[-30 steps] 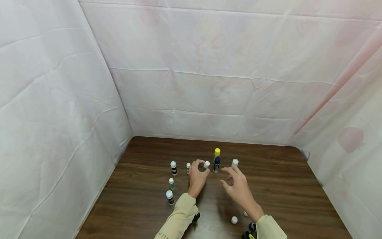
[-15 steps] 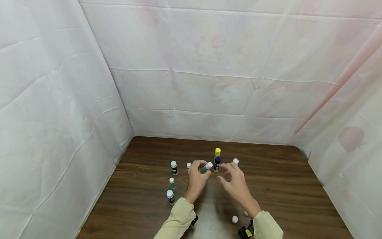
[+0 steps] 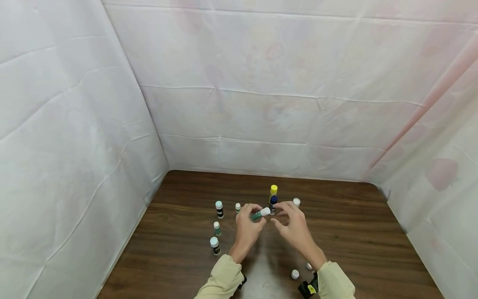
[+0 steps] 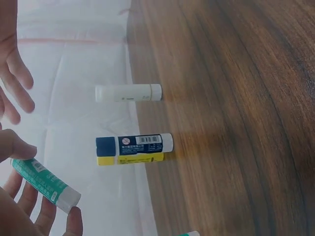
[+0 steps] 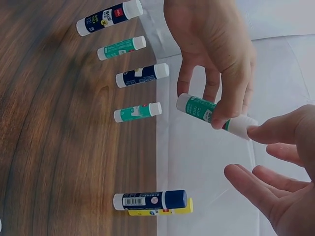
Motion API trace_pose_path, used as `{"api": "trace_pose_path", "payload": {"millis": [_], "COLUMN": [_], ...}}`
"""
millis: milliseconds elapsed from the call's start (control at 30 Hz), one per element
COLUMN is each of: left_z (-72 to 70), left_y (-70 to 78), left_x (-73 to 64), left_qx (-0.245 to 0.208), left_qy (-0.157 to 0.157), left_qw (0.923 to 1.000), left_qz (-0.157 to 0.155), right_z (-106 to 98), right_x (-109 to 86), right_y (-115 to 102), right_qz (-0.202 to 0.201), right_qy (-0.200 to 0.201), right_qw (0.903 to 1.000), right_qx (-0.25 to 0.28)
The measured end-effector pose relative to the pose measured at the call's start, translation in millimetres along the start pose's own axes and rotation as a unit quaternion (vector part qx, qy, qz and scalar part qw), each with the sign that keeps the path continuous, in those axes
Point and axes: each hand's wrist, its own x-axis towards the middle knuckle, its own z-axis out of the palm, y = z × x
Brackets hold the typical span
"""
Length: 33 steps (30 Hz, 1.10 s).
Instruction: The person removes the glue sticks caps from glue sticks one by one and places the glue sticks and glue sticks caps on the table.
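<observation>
- Head view: The left hand point(image 3: 244, 228) grips a green glue stick point(image 3: 257, 215) above the table point(image 3: 179, 270). The stick is tilted, its white cap pointing right toward the other hand.
- Head view: The right hand point(image 3: 295, 229) is beside the cap, fingers slightly bent and parted from the thumb.
- Head view: A blue glue stick point(image 3: 273, 206) stands beyond the gap between the hands. A yellow glue stick point(image 3: 274, 190) stands directly on its far side. A white glue stick point(image 3: 296, 202) stands to their right, partly hidden by the right hand.
- Head view: On the left, a far dark stick point(image 3: 219, 209), a small green stick point(image 3: 217, 229) and a near dark stick point(image 3: 215, 246) form a row. Another small stick point(image 3: 237, 207) stands just beyond the left hand.
- Left wrist view: The left thumb presses on the held stick; the other fingers support it. The blue and yellow sticks overlap; contact between them cannot be determined.
- Right wrist view: The right thumb overlaps the end of the white cap; whether it touches cannot be determined. The remaining right fingers are extended and grip nothing.
</observation>
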Motion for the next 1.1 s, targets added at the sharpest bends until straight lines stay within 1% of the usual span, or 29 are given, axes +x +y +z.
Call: {"api": "trace_pose_path", "payload": {"millis": [133, 233, 467, 567, 733, 867, 1100], "left_z": [-1.9, -4.1, -8.5, -10.4, -14.1, -18.0, -23.6], "left_y": [4.0, 6.9, 11.2, 12.1, 16.4, 22.2, 27.6], "left_x": [-2.1, -3.8, -9.4, -11.4, -14.0, -16.2, -18.4], "left_qx": [0.006, 0.010, -0.003, -0.007, -0.005, 0.004, 0.033], "left_qy": [-0.004, -0.006, 0.003, 0.003, 0.000, -0.002, -0.013], "left_qw": [0.9998, 0.9997, 0.9989, 0.9987, 0.9986, 0.9976, 0.9936], "left_qz": [0.017, 0.022, 0.046, 0.050, 0.052, 0.069, 0.108], "right_z": [1, 1, 0, 1, 3, 3, -1], "right_x": [0.7, 1.2, 2.2, 2.0, 1.2, 0.1, -3.1], "right_y": [-1, -3, -9, -10, -13, -15, -18], "right_qz": [-0.003, -0.007, -0.027, -0.039, -0.062, -0.070, -0.060], "right_qy": [-0.007, -0.015, -0.029, -0.033, -0.022, -0.013, -0.018], "right_qw": [1.0000, 0.9998, 0.9988, 0.9982, 0.9975, 0.9972, 0.9968], "right_qx": [0.004, 0.008, 0.029, 0.033, 0.027, 0.023, 0.049]}}
